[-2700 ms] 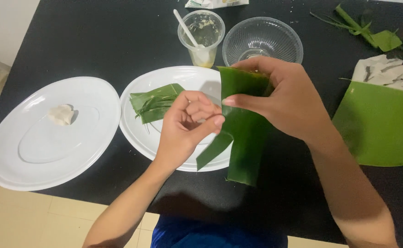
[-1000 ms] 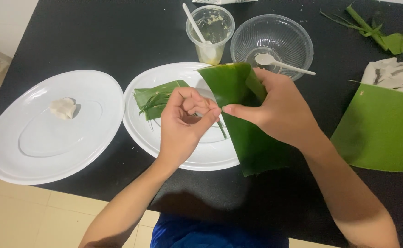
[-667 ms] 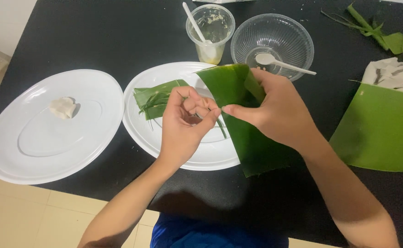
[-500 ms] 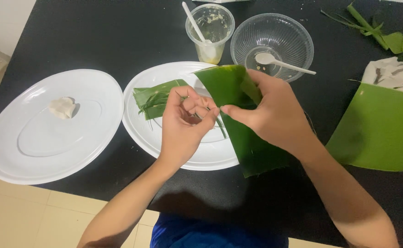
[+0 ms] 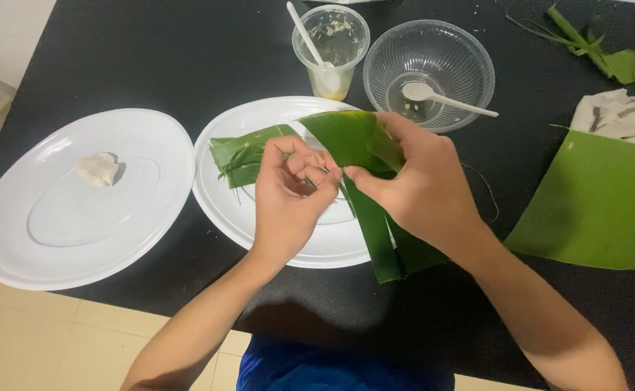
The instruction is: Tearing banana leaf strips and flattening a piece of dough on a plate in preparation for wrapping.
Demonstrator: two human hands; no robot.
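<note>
pinching folded leaf (image 5: 375, 188), contents seemingly hidden

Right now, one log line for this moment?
right hand: pinching folded green leaf | left hand: at leaf fold, fingers curled | under: white plate

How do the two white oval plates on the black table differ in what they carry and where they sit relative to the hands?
The left plate carries only a small white lump; the middle plate carries a bundle of green leaf strips. The left plate lies apart from both hands; the middle plate sits under the left hand and right hand, which hold a folded green leaf over it. Both are white, oval and on the black table.
</note>
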